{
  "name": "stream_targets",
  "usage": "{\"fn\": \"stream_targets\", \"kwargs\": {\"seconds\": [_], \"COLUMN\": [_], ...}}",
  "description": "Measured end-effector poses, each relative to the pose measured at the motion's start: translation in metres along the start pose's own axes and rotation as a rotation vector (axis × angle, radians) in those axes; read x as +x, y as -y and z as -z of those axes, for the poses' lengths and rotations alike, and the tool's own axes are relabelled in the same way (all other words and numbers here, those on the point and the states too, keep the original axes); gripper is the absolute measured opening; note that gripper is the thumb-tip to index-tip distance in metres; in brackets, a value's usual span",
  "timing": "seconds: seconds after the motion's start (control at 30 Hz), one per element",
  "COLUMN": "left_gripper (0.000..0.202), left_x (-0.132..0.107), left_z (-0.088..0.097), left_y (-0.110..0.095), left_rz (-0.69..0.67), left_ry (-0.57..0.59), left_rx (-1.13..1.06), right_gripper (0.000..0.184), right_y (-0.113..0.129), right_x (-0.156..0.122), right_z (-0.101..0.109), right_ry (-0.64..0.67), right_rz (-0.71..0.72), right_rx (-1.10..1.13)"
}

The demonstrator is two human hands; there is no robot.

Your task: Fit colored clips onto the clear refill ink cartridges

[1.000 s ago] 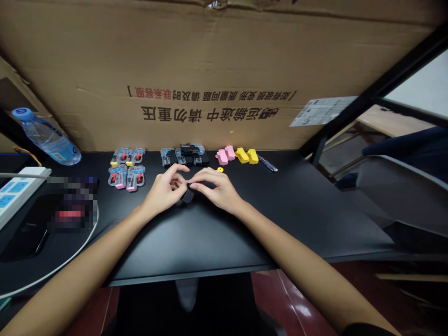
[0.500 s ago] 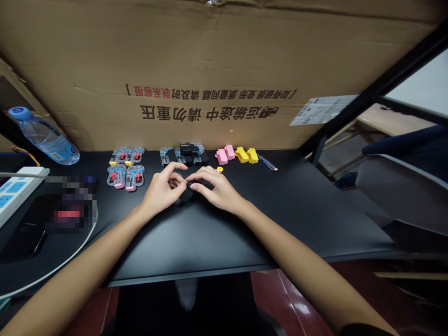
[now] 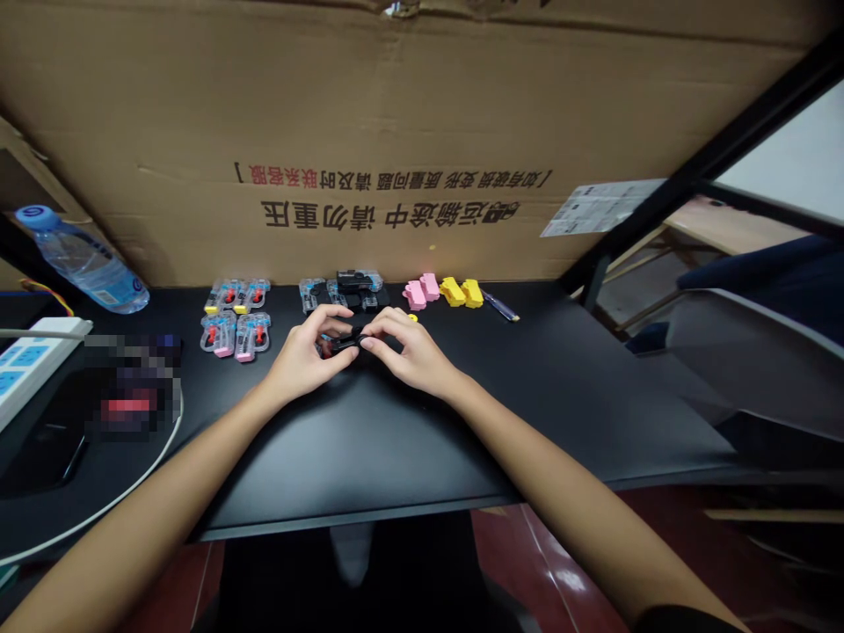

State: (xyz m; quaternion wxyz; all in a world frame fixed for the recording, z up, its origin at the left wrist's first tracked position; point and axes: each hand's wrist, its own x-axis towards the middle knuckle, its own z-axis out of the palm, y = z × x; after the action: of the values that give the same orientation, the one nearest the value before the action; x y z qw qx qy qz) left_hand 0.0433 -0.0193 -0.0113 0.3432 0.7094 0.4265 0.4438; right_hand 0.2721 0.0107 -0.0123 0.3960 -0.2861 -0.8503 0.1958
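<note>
A small black plastic part (image 3: pixel 344 340) is held between my two hands, above the middle of the black table. My left hand (image 3: pixel 309 352) grips its left end, thumb below and fingers curled behind. The fingertips of my right hand (image 3: pixel 407 352) pinch its right end. Fingers cover much of the part, so its exact kind is unclear. Just beyond my hands lie clear and black plastic toy pieces (image 3: pixel 356 283). A small yellow piece (image 3: pixel 412 317) shows partly behind my right hand.
Several clear toy water guns (image 3: pixel 252 334) lie at left. Pink pieces (image 3: pixel 422 290), yellow pieces (image 3: pixel 462 292) and a screwdriver (image 3: pixel 501 306) lie at the back right. A water bottle (image 3: pixel 85 259), power strip (image 3: pixel 40 360) and phone (image 3: pixel 49 431) are far left. A cardboard box (image 3: pixel 396 105) walls the back.
The black part has turned from pointing down towards me to lying more level between my hands. My fingers have shifted their hold on it.
</note>
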Motion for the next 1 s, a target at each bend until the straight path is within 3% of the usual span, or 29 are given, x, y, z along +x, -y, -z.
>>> {"fn": "stream_targets", "kwargs": {"seconds": [0.2,1.0], "left_gripper": [0.045,0.043], "left_x": [-0.0008,-0.0006], "left_z": [0.0006,0.0032], "left_y": [0.0011,-0.0023], "left_rz": [-0.021,-0.049], "left_ry": [0.004,0.000], "left_rx": [0.033,0.115], "right_gripper": [0.011,0.010], "right_y": [0.0028,0.0000], "right_x": [-0.0005,0.0007], "right_z": [-0.0010,-0.0018], "right_ry": [0.035,-0.048], "right_rz": [0.029,0.047], "right_rx": [-0.020,-0.011]}}
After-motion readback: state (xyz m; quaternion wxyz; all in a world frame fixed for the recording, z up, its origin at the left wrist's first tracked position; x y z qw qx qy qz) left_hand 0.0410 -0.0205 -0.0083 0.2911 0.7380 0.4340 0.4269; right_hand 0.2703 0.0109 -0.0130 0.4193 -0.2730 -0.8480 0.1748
